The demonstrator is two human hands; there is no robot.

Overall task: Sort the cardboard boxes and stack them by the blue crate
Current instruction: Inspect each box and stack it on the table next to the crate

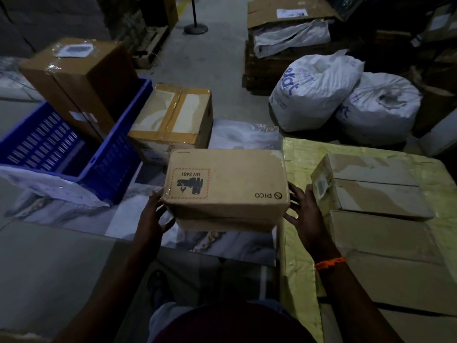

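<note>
I hold a tan cardboard box (230, 177), printed PICO with a red UN 3481 label, between my two hands at the centre of view. My left hand (153, 214) is at its left end, thumb on the top edge and fingers curled under the corner. My right hand (305, 211) touches its right end with spread, straight fingers. The blue crate (116, 149) stands to the left with a tall brown box (81, 78) upright inside it. A taped box (173, 115) sits on the floor against the crate's right side, just beyond the box I hold.
On the right, a small worn box (371, 186) and a bigger carton (395, 256) lie on a yellow-wrapped package (304, 154). Two white sacks (314, 92) sit behind it. Farther back are a pallet of opened cartons (284, 21) and a stanchion base (195, 28).
</note>
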